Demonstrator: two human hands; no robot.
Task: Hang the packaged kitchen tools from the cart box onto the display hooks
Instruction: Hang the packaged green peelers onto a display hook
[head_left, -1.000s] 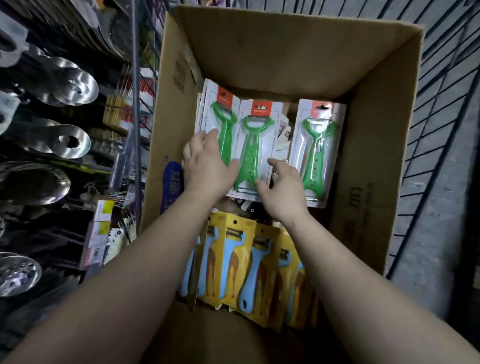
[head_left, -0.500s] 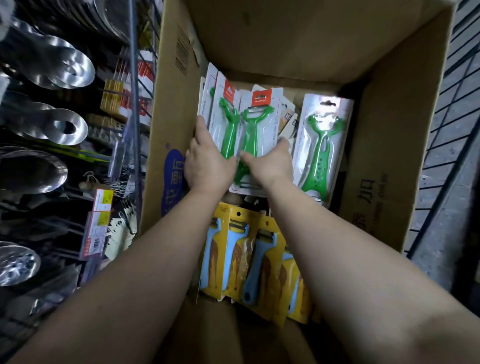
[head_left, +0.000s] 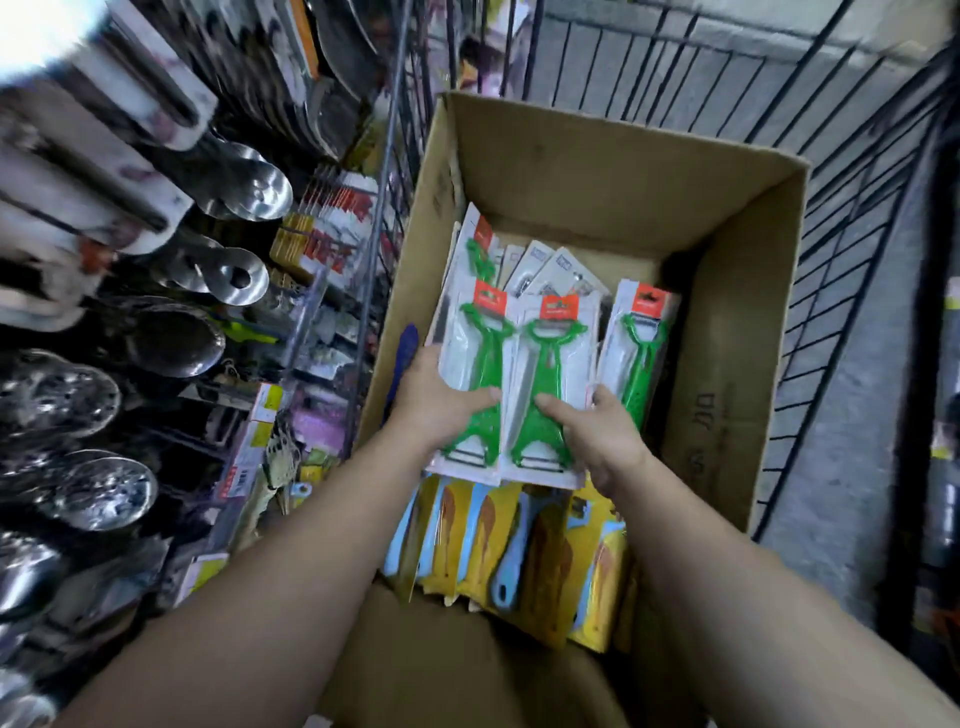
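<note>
left hand (head_left: 435, 399) grips green peeler packs (head_left: 519, 384); right hand (head_left: 602, 431) grips them too, seemingly | above box (head_left: 727, 332)

Motion blur smears the hanging ladles (head_left: 249, 192) and strainers (head_left: 98, 488) at nine o'clock, leaving their labels unreadable. The cardboard box (head_left: 727, 395) is cut off at six o'clock. Print on the small packets (head_left: 545, 270) behind the green peeler packs (head_left: 483, 374) is too small to read.

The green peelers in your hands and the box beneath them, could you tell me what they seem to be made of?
Green peelers: likely glossy moulded plastic, sealed under clear shiny blister film on white card. Box: matte brown corrugated cardboard, with creased flaps.
</note>
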